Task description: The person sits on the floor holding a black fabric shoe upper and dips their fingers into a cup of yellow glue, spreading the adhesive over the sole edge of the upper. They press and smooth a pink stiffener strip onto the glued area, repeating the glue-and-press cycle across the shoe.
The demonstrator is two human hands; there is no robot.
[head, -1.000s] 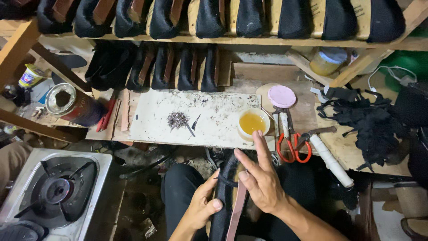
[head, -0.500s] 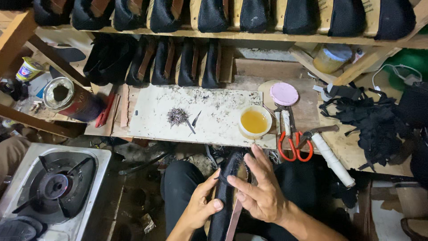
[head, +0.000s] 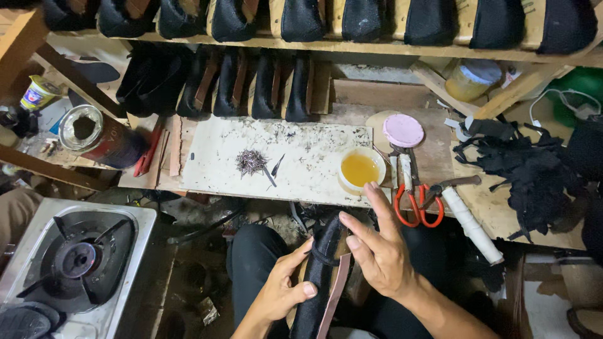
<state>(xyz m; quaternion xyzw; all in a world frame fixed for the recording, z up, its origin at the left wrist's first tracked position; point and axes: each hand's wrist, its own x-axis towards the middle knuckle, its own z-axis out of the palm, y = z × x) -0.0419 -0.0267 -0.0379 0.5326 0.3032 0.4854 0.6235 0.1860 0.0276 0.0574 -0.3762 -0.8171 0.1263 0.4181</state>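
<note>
Shoe upper (head: 320,276), black, rests on the lap below the desk (head: 301,169), left hand (head: 282,289) gripping it, right hand (head: 377,251) open beside it, near glue bowl (head: 361,169) and red scissors (head: 411,201).

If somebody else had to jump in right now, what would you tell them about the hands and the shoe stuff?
Left hand: grips the black shoe upper on the lap, thumb across it.
Right hand: open, fingers spread, touching the upper's top edge, holding nothing.
On the board: a small pile of tacks, a cup of yellow glue, red-handled scissors beside it.
Done: a brown strip lies along the upper.
Left: can't tell whether it is stuck down; many black uppers wait on the shelf.
</note>
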